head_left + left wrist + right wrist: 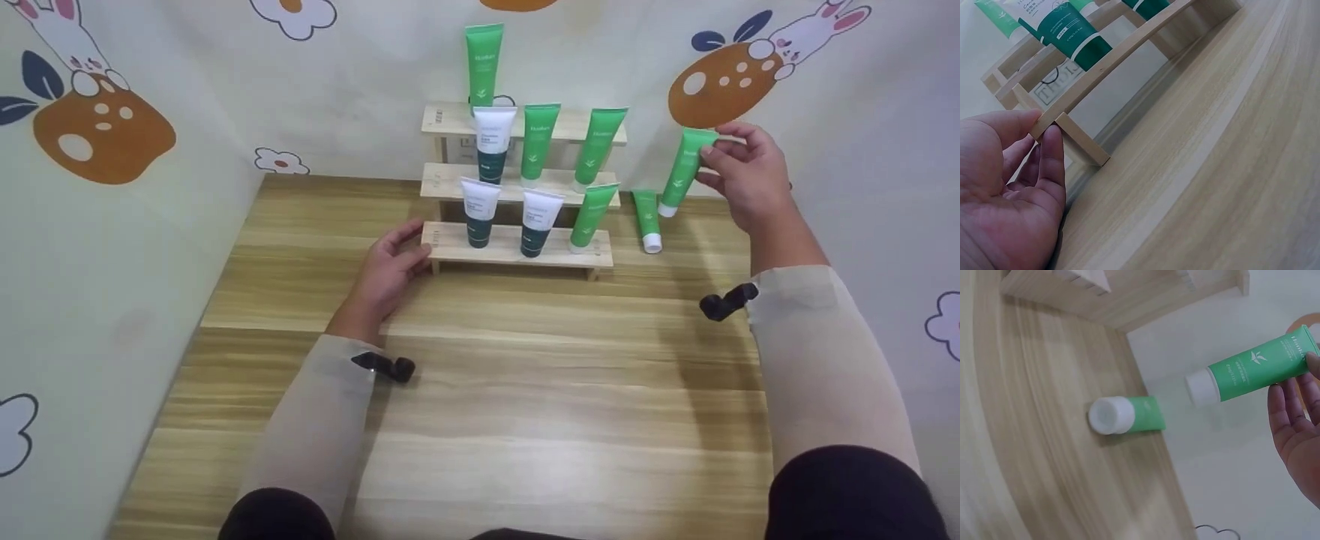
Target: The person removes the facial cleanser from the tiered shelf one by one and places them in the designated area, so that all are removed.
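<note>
My right hand (750,172) pinches a green squeeze tube (682,172) near its flat sealed end, white cap downward, in the air right of the rack. In the right wrist view the raised tube (1264,368) is clear of the table. Below it, a second green tube (646,217) lies on the table with its white cap toward me. My left hand (390,270) grips the left end of the bottom step of a three-tier wooden display rack (450,251). Thumb and fingers (1051,157) meet around that board's corner in the left wrist view.
On the bottom step stand two white-and-dark-green tubes (480,214) and a green tube (595,217). The middle step bears one white-and-green tube (493,142) and two green ones (540,142); the top step has one green tube (484,64). Patterned cloth (360,90) hangs behind the table (525,360).
</note>
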The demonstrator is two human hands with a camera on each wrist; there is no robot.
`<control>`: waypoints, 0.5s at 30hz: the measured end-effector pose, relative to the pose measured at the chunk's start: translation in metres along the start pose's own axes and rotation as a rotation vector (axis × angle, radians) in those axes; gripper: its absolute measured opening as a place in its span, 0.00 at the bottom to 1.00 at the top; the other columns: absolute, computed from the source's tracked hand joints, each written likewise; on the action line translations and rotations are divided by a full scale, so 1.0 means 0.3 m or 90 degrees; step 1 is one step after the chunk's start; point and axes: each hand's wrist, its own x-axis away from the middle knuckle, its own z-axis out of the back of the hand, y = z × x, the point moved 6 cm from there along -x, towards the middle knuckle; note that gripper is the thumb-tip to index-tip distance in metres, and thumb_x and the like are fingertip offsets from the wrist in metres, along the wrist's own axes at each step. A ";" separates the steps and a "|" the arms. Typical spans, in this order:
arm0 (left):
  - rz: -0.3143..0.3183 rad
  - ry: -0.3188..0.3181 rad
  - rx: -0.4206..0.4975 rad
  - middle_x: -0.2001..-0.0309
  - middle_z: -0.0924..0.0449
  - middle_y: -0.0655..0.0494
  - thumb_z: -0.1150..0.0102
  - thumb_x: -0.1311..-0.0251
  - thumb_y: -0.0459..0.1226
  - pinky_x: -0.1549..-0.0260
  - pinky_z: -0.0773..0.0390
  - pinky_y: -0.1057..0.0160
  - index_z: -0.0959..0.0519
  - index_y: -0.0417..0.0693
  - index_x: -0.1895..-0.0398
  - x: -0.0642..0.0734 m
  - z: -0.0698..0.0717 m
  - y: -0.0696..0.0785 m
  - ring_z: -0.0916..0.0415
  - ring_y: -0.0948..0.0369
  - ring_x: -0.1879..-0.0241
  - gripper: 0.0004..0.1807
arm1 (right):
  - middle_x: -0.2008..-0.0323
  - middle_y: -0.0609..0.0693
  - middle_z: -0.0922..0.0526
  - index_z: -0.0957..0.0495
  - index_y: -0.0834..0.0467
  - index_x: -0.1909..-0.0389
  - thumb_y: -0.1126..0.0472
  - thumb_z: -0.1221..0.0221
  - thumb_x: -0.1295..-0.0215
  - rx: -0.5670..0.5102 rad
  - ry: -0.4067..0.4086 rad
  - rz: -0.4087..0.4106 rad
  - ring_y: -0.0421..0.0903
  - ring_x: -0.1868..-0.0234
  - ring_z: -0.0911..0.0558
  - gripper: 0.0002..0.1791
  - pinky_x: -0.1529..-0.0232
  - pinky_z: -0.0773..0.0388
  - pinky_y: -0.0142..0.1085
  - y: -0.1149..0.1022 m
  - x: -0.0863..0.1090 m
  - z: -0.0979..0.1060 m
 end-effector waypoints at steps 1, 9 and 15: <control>0.000 -0.001 0.001 0.19 0.34 0.56 0.36 0.26 0.33 0.37 0.16 0.62 0.32 0.50 0.20 0.000 0.000 -0.001 0.23 0.55 0.31 0.33 | 0.46 0.50 0.17 0.26 0.50 0.34 0.57 0.25 0.35 0.002 0.002 -0.004 0.47 0.45 0.13 0.31 0.47 0.10 0.35 0.012 0.002 0.008; -0.004 -0.005 0.004 0.19 0.35 0.55 0.37 0.27 0.32 0.38 0.15 0.62 0.34 0.48 0.19 -0.002 0.001 -0.002 0.23 0.55 0.32 0.34 | 0.43 0.47 0.17 0.26 0.48 0.30 0.53 0.25 0.36 0.024 0.039 -0.053 0.46 0.41 0.15 0.34 0.42 0.12 0.35 0.093 -0.004 0.074; -0.006 -0.005 0.016 0.20 0.34 0.53 0.38 0.26 0.30 0.44 0.14 0.66 0.32 0.46 0.21 -0.004 0.000 0.000 0.23 0.58 0.37 0.32 | 0.43 0.47 0.18 0.27 0.49 0.27 0.56 0.29 0.30 0.034 0.043 -0.057 0.45 0.43 0.15 0.32 0.47 0.11 0.32 0.163 -0.031 0.105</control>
